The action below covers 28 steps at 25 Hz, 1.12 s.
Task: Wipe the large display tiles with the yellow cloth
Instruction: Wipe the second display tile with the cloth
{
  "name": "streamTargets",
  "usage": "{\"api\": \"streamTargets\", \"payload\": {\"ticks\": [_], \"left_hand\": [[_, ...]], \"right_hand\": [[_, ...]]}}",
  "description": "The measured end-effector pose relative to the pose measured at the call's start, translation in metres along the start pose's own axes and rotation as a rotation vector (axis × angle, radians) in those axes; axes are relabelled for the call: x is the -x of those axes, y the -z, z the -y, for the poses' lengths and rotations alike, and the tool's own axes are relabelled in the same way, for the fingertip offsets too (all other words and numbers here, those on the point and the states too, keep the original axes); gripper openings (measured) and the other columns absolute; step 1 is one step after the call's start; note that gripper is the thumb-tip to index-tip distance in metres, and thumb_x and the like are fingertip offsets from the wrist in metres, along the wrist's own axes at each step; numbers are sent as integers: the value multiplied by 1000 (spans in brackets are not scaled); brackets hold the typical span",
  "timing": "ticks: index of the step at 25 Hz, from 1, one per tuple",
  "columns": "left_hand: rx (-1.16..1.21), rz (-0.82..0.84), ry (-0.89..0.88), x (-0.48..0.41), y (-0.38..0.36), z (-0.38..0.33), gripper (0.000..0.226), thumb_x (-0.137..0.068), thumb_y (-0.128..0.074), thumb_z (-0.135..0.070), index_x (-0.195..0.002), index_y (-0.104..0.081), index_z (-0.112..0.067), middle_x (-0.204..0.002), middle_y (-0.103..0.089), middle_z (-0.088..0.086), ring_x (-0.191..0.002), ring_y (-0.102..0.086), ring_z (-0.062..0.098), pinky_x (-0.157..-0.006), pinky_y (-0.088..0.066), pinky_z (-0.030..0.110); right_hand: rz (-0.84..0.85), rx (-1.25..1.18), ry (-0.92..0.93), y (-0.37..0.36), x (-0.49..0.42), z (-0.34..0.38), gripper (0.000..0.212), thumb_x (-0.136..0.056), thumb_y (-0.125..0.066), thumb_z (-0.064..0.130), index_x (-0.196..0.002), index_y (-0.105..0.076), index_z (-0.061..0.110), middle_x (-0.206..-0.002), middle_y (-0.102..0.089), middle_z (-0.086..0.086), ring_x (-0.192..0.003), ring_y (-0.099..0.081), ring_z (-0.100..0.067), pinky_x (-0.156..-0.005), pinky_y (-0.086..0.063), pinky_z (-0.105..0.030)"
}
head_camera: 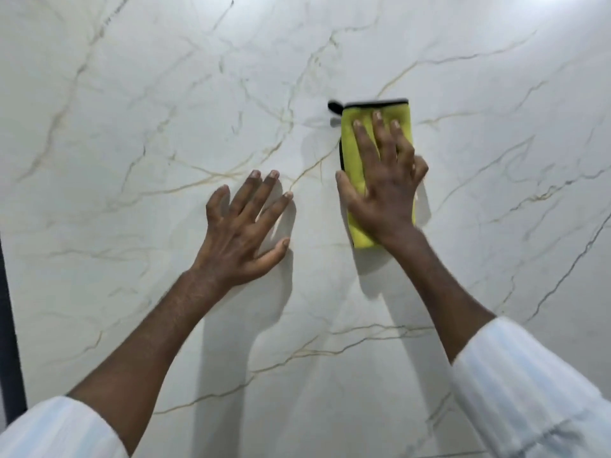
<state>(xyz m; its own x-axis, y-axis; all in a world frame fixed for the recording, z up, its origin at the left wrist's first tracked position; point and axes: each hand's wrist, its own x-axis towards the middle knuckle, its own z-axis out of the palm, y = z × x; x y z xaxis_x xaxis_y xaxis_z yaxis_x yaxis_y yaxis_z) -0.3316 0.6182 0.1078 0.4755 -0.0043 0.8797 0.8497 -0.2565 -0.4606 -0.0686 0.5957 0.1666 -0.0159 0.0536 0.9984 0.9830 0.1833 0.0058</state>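
A large white marble-look tile [132, 127] with thin gold and grey veins fills nearly the whole view. A folded yellow cloth [353, 150] with a black edge and a black hanging loop lies flat on it, right of centre. My right hand [383, 190] presses flat on the cloth, fingers spread and pointing up, thumb at the cloth's left edge. My left hand [244, 229] rests flat on the bare tile to the left of the cloth, fingers apart, holding nothing. The cloth's lower end is hidden under my right wrist.
A dark vertical strip [10, 342] borders the tile at the far left edge. Both forearms come up from the bottom in pale striped sleeves [529, 391]. Soft shadows of the arms fall on the tile below the hands.
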Motion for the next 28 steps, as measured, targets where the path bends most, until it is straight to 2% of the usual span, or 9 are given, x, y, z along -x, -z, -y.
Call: {"api": "streamTargets", "payload": {"ticks": [5, 7, 11, 15, 18, 21, 25, 28], "left_hand": [[-54, -68, 16, -76, 12, 36, 71, -103, -44, -54, -164, -34, -21, -174, -19, 12, -162, -16, 33, -120, -19, 60], [-64, -44, 31, -93, 6, 42, 74, -103, -42, -54, -165, -30, -17, -174, -18, 13, -161, -15, 36, -120, -20, 63], [-158, -50, 29, -86, -17, 38, 75, -106, -32, -54, -167, -22, -13, -174, -16, 16, -161, -14, 39, -121, -19, 71], [-166, -70, 44, -90, -10, 38, 73, -106, -32, -53, -167, -24, -14, -174, -17, 14, -161, -14, 38, -122, -19, 69], [-125, -47, 60, -86, -10, 33, 72, -105, -34, -52, -166, -26, -15, -175, -16, 11, -162, -13, 35, -124, -17, 67], [-65, -33, 57, -90, 2, 38, 74, -101, -41, -54, -164, -34, -16, -175, -18, 8, -162, -14, 31, -122, -22, 64], [-151, -62, 55, -100, 23, 83, 78, -98, -42, -57, -163, -36, -15, -175, -16, 10, -162, -14, 31, -119, -25, 55], [-175, -35, 62, -98, 19, 105, 78, -101, -36, -58, -165, -32, -14, -175, -17, 9, -162, -17, 30, -119, -25, 55]], "right_hand": [[2, -19, -24, -5, 118, 8, 71, -91, -62, 51, -156, -47, 26, -168, -33, -2, -153, -33, -28, -104, -32, -56], [6, -30, 5, -6, 117, 8, 71, -89, -64, 51, -154, -50, 27, -167, -35, -1, -151, -35, -29, -102, -33, -56], [-28, -32, 64, -7, -5, 9, 76, -87, -61, 55, -157, -43, 31, -167, -33, 1, -150, -31, -28, -102, -30, -52], [-2, -57, 61, -4, -162, 24, 78, -89, -49, 61, -161, -32, 36, -170, -27, 3, -151, -25, -28, -103, -29, -52], [33, -67, 9, 1, -227, 34, 77, -92, -46, 58, -163, -26, 34, -172, -20, 2, -155, -18, -27, -109, -28, -56], [17, -97, -2, 0, -194, 37, 77, -94, -44, 58, -164, -23, 34, -172, -18, 2, -156, -15, -27, -112, -26, -60], [15, -78, 2, -13, -70, 53, 76, -92, -43, 57, -163, -27, 33, -171, -20, 2, -155, -19, -27, -107, -28, -60], [30, -71, 53, -13, -110, 57, 78, -90, -43, 58, -162, -28, 33, -170, -24, 1, -153, -21, -29, -104, -29, -59]]}}
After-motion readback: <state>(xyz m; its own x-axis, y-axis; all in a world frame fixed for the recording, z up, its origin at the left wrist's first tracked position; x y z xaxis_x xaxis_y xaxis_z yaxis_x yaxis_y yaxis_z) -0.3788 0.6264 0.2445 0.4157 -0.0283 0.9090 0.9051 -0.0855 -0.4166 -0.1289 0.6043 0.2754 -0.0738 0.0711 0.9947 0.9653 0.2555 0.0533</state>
